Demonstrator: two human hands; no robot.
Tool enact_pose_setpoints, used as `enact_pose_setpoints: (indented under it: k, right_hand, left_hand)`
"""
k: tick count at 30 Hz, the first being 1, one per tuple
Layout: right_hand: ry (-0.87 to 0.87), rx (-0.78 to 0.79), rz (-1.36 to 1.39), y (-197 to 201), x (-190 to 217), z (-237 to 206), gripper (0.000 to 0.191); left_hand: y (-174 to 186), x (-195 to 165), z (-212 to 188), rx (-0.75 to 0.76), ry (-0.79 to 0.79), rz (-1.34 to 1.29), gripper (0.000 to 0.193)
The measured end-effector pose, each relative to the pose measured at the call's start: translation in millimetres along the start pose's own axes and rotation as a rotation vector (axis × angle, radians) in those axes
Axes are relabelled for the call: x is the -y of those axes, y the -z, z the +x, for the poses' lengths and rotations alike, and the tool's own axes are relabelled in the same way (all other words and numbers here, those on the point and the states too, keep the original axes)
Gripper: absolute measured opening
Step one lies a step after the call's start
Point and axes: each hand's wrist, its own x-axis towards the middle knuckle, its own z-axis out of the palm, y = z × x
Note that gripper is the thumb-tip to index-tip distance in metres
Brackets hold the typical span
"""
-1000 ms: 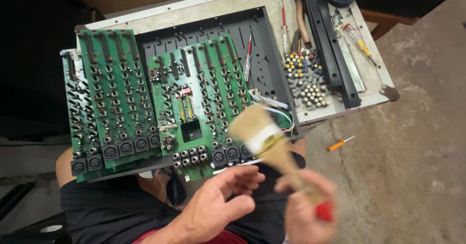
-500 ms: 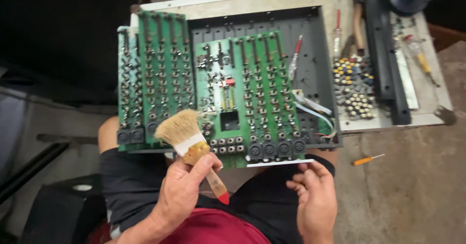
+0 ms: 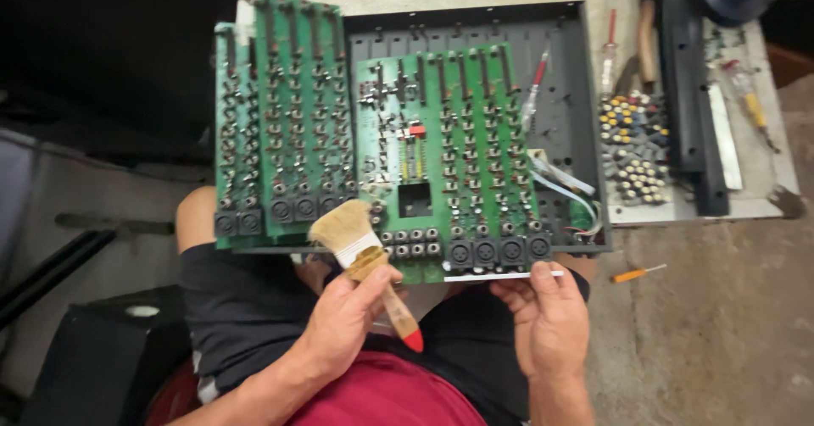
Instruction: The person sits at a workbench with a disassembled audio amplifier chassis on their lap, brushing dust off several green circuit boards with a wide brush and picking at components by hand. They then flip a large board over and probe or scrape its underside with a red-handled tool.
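Left hand [image 3: 343, 320] closed round the wooden handle of a flat paintbrush [image 3: 363, 256], red tip pointing back toward the lap, pale bristles resting at the near edge of the green circuit boards [image 3: 441, 155], just where the left-hand stack of boards meets the wide central one. Right hand [image 3: 549, 324] gripping the near rim of the dark metal chassis [image 3: 585, 121], thumb on top, fingers curled under — steadying the whole unit against the knees.

Already done, judging by the layout: case opened, boards bared, knobs pulled off and gathered in a cluster [image 3: 634, 150] on the work table [image 3: 763, 180] to the right, beside a long black panel [image 3: 687, 95] and several screwdrivers [image 3: 746, 104]. One small orange screwdriver [image 3: 638, 273] down on the concrete floor.

Brushing apparently only at its start — bristles at the front row of sockets, the upper rows of both board groups not yet reached. No dust visibly lifted; too fine to tell. Reassembly entirely ahead.
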Motion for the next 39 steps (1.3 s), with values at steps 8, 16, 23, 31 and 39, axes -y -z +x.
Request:
enact_pose_setpoints:
  k: [8,16,23,31,39]
  right_hand:
    - [0.011,-0.095,0.012,-25,8,-11,0.021]
    - [-0.010,-0.041,0.052,-32,15,-15,0.021]
    - [-0.084,-0.034,-0.028,-18,3,-12,0.021]
    - [-0.148,0.033,-0.132,-24,-4,-11,0.023]
    - [0.200,-0.185,-1.187,-16,67,8,0.028]
  left_hand:
    - [0,-23,-7,-0.049,0.037,-0.022,0.027]
    - [-6,-45,-10,-0.013,-0.034,-0.090,0.029]
    - [-2,-35,0,-0.123,0.011,-0.070,0.031]
    - [10,-41,7,-0.116,-0.088,-0.070,0.031]
    - [21,-32,14,-0.124,-0.081,-0.033,0.027]
